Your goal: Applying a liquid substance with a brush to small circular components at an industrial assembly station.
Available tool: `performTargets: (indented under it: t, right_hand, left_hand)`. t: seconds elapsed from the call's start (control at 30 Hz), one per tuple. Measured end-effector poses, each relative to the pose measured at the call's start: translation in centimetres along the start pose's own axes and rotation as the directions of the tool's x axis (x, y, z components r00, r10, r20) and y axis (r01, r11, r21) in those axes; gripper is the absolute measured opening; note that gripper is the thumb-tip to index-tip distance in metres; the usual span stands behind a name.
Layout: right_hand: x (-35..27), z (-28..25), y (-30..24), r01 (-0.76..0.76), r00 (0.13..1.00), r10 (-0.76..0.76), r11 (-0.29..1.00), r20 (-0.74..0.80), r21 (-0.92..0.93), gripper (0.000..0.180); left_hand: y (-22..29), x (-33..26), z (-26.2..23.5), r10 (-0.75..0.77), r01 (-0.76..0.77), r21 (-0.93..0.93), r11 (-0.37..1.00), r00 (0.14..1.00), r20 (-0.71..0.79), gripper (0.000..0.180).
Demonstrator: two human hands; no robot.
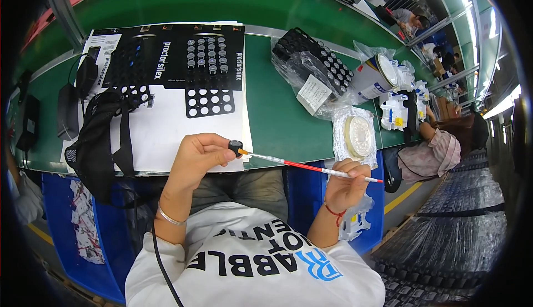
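My left hand (201, 154) pinches a small black round part (235, 147), like a knob, between thumb and fingers just over the table's front edge. In my right hand (348, 183) is a thin paintbrush (304, 166) with a red and silvery-white handle, held near its rear end. The brush's orange-brown tip meets the side of the black part. Beyond my left hand, a black tray with round holes (229, 108) lies on white sheets (161, 140). Several grey-topped round parts (206, 51) sit in its far rows. A round dish of pale material (360, 136) stands on foil beyond my right hand.
On the green table (261, 101), a bagged black tray of parts (327, 65) lies beside a tin can (375, 79). White plastic housings (395, 112) stand farther right. A black mesh bag (100, 140) hangs over the front edge. Blue bins (108, 223) stand below; a co-worker (438, 151) sits at right.
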State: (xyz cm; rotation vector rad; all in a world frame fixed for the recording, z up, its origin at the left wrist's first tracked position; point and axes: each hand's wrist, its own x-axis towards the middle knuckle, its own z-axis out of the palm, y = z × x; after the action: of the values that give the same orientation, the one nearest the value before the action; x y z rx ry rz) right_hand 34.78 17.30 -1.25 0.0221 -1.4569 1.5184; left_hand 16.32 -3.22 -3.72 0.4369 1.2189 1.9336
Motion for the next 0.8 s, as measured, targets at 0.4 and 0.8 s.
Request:
performTargets:
  t: [0.4,0.8]
  right_hand:
    - [0.1,-0.9,0.8,0.039,0.999,-0.042,0.994,-0.03,-0.106,0.023]
    - [-1.0,-3.1,5.1,-0.041,0.949,0.03,0.999,-0.315,-0.029,0.021]
  left_hand:
    - [0.4,-0.2,0.5,-0.017,0.018,-0.022,1.0,0.997,0.074,0.018]
    - [4.0,5.1,-5.0,0.598,-0.137,0.804,0.578,0.742,-0.303,0.025]
